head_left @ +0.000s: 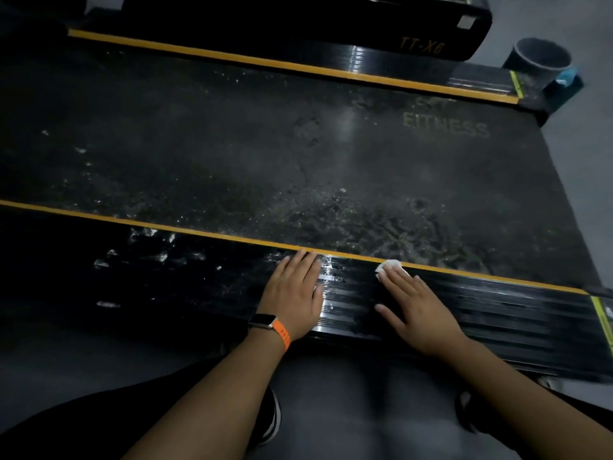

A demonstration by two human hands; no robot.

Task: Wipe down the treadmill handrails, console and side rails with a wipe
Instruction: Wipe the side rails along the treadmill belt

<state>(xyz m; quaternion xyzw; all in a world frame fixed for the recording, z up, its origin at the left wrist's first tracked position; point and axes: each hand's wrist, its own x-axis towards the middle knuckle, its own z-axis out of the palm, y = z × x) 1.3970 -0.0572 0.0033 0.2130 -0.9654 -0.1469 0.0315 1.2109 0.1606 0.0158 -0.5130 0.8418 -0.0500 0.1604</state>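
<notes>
Person is wearing a watch [263,321] on the left wrist: dark screen, pale case, orange strap [282,337]. Forearms are showing bare. Below the watch, black trousers [66,426], dark shoes [272,422] showing white stripes.

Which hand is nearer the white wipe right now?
Right: the right hand presses its fingertips on the wipe; the left hand lies flat on the side rail, apart.

The room is dim. Smooth grey floor [583,167] runs along the edge from 2 to 4 o'clock. At 1 o'clock a dark round bucket [539,59] stands upright on it, a crumpled blue cloth [566,78] just beside its base. A black housing lettered TT-X6 [428,44] lies at 12 o'clock.
</notes>
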